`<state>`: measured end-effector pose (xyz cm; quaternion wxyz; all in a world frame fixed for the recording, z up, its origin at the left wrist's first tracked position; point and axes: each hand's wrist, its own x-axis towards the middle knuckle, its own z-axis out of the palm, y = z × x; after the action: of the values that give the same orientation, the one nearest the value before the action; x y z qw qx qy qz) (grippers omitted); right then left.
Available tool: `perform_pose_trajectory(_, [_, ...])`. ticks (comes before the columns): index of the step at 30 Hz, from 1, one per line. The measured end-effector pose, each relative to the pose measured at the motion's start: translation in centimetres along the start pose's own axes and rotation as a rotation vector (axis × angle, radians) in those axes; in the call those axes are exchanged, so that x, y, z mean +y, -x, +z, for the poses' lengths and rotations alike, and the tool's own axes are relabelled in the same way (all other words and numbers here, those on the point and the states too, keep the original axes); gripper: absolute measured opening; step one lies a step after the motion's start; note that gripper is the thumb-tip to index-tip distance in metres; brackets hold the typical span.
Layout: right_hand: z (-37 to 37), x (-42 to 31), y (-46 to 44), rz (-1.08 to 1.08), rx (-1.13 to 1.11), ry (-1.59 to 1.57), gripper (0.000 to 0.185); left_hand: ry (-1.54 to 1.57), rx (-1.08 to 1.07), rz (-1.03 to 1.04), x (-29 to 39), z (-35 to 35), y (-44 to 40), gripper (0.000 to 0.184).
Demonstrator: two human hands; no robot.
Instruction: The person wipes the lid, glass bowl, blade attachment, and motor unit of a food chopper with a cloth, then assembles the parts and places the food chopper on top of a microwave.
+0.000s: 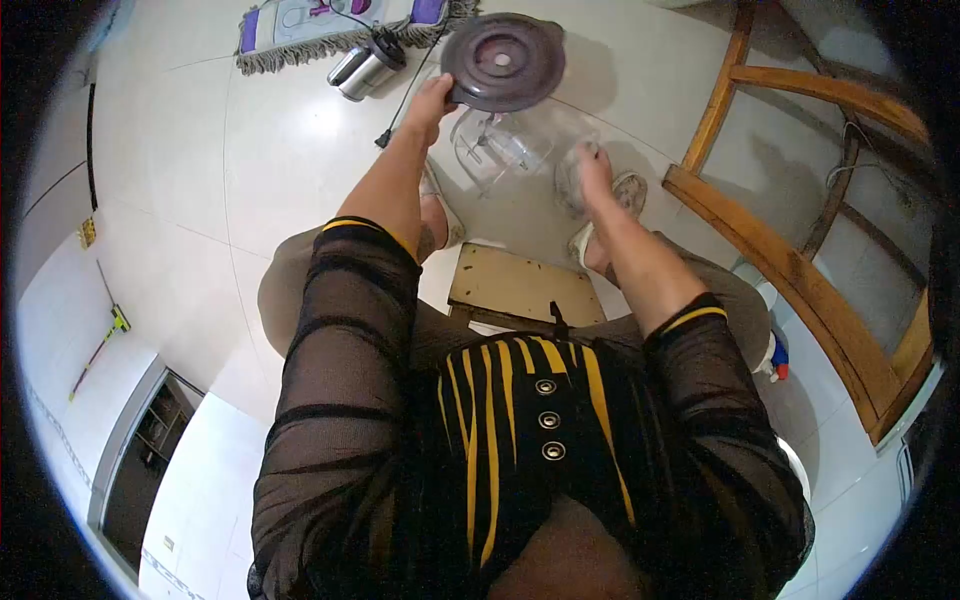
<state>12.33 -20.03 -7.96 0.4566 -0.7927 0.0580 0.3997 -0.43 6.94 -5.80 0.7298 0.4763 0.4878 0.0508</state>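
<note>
Head view, left hand [431, 108], partly hidden, holding dark lid [505, 64]

Brightly lit, with glare on the floor tiles [315, 118] toward eleven o'clock, soft shadow beside the dark round lid [503, 62] near one, and fisheye bending toward blackened edges.

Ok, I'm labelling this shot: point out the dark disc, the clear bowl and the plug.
Dark disc [503, 60], head view: pale spot at its centre.
Clear bowl [504, 148], head view: see-through side.
Plug [383, 139], head view: black body.
</note>
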Motion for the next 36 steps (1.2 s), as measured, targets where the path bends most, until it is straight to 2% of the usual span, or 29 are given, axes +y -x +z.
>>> perform_pose_trajectory(1, [0.4, 0.5, 0.1, 0.002, -0.002, 0.004, 0.059, 0.041, 0.042, 0.005, -0.4, -0.7, 0.3, 0.030])
perform_pose_trajectory(3, [0.8, 1.3, 0.4, -0.517, -0.148, 0.789, 0.066, 0.117, 0.049, -0.008, -1.3, -0.7, 0.7, 0.025])
perform_pose_trajectory(7, [4.1, -5.3, 2.3, -0.468, -0.096, 0.934, 0.059, 0.200, 0.020, -0.002, 0.0, 0.2, 1.3, 0.022])
perform_pose_trajectory(9, [4.3, -8.7, 2.6, -0.425, -0.304, 1.090, 0.050, 0.273, 0.023, 0.042, 1.2, 0.2, 1.2, 0.022])
perform_pose_trajectory(10, [4.5, -8.8, 1.9, -0.427, -0.307, 1.091, 0.050, 0.266, 0.055, 0.063, 2.1, 0.3, 1.0, 0.021])
perform_pose_trajectory(12, [4.4, -8.7, 0.0, -0.593, -0.522, 1.339, 0.049, 0.335, 0.035, 0.137, 2.8, -0.1, -1.5, 0.021])
perform_pose_trajectory(15, [4.1, -9.4, -0.2, -0.583, -0.516, 1.253, 0.046, 0.409, 0.061, 0.253, 5.6, 0.0, -1.7, 0.021])
perform_pose_trajectory(16, [3.9, -9.5, -0.3, -0.577, -0.517, 1.259, 0.046, 0.408, 0.069, 0.271, 5.8, -0.4, -2.7, 0.027])
perform_pose_trajectory(17, [3.6, -9.8, -0.7, -0.429, -0.526, 1.201, 0.040, 0.445, -0.094, 0.292, 6.1, -1.7, -4.4, 0.028])
perform_pose_trajectory(18, [3.1, -9.9, -1.1, -0.281, -0.528, 1.140, 0.037, 0.484, -0.096, 0.326, 6.6, -1.3, -4.0, 0.030])
perform_pose_trajectory(21, [1.0, -8.7, -2.7, -0.155, -0.526, 1.067, 0.036, 0.539, -0.053, 0.341, 9.6, 0.6, -2.1, 0.034])
perform_pose_trajectory(24, [-0.7, -5.6, -4.8, -0.197, -0.377, 0.918, 0.036, 0.637, -0.102, 0.378, 10.3, 1.4, -1.6, 0.034])
perform_pose_trajectory(27, [-1.4, -4.2, -7.0, -0.162, -0.321, 0.845, 0.034, 0.578, -0.164, 0.422, 10.2, 1.7, -1.4, 0.034])
perform_pose_trajectory(31, [-2.1, -5.8, -6.7, -0.118, -0.394, 0.736, 0.043, 0.636, -0.138, 0.381, 9.4, 2.4, -1.1, 0.033])
perform_pose_trajectory(33, [-2.3, -5.3, -7.7, -0.041, -0.330, 0.711, 0.046, 0.662, -0.148, 0.385, 8.9, 2.5, -1.5, 0.031])
perform_pose_trajectory(36, [-2.9, -3.8, -9.3, -0.123, -0.346, 0.750, 0.047, 0.668, -0.097, 0.343, 8.1, 2.3, -2.5, 0.029])
